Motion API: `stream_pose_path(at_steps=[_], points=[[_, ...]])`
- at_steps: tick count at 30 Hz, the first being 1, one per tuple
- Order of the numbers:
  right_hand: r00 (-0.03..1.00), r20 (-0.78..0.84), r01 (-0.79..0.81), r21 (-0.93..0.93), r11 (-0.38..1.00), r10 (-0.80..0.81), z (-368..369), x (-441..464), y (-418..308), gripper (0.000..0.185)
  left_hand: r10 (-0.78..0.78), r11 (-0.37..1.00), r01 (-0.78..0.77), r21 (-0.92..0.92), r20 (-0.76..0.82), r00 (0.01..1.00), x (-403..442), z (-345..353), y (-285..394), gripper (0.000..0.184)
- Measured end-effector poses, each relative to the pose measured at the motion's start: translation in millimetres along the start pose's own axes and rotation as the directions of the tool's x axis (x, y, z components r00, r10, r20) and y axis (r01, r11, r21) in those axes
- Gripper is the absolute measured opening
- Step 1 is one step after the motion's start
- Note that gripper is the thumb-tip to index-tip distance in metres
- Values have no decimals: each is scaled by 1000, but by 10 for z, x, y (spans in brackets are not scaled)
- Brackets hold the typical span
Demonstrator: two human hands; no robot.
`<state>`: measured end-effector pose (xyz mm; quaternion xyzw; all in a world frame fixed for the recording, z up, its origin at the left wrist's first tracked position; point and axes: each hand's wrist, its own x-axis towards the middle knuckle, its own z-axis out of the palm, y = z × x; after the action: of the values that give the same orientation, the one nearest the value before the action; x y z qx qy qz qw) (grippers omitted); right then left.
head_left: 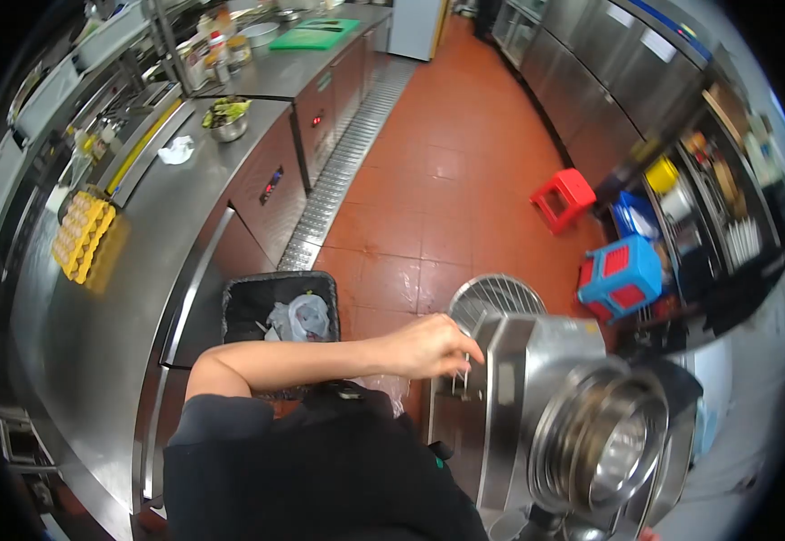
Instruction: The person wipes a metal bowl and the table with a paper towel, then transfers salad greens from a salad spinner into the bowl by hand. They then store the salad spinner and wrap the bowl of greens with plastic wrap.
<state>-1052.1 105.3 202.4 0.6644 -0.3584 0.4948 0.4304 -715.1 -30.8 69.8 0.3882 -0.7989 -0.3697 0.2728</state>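
My left hand (433, 347) reaches across my body to the front of a stainless steel unit (509, 379). Its fingers are curled in against the unit's front edge, and what they hold, if anything, is hidden. On top of that unit sits a stack of nested metal bowls (582, 442), to the right of this hand. Only a sliver of skin, apparently my right hand (648, 535), shows at the bottom edge beyond the bowls; its fingers cannot be made out. Just past my left hand is a round wire rack (496, 298).
A lined black bin (280, 278) with plastic bags stands left of my arm. Along the left runs a steel counter (153, 270) with an egg tray (83, 236) and a bowl of greens (228, 122). Red (564, 198) and blue (620, 275) stools stand on the right.
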Motion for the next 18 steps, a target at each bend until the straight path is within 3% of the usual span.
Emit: stream_pose_path(at_steps=[1,2,4,6,8,9,10,14,16,18], points=[[1000,0,11,31,999,-11,450,-26,-159,25,-74,996,67,-60,-126,989,-74,-225,-324,29],[978,146,-172,172,970,148,858,-48,-312,23,-162,982,130,-139,-245,956,-198,-425,-627,29],[796,498,-538,325,777,343,1582,-81,-569,26,-483,861,349,-371,-377,790,-516,-918,-1051,30],[608,754,-580,208,787,249,2380,-147,-565,28,-513,848,486,-210,-555,655,-852,-1281,-1516,33],[330,932,-666,115,737,153,3041,-298,-685,29,-612,749,623,-225,-595,521,-1162,-1344,-2117,36],[309,951,-562,160,811,26,3335,-493,-665,28,-628,735,630,-252,-604,491,-1253,-1365,-2299,36],[203,976,-417,158,895,-77,3566,-524,-723,24,-652,695,676,-246,-611,448,-1325,-1364,-2456,36],[113,970,-427,243,871,-215,4677,-965,-618,23,-751,557,757,-342,-597,282,-1453,-1092,-3036,36],[64,961,-422,270,866,-268,5187,-1130,-493,23,-780,527,760,-381,-573,253,-1558,-968,-3276,39],[66,943,-364,326,873,-325,5939,-1147,-412,23,-866,460,540,-705,-490,98,-1635,-1006,-3445,38]])
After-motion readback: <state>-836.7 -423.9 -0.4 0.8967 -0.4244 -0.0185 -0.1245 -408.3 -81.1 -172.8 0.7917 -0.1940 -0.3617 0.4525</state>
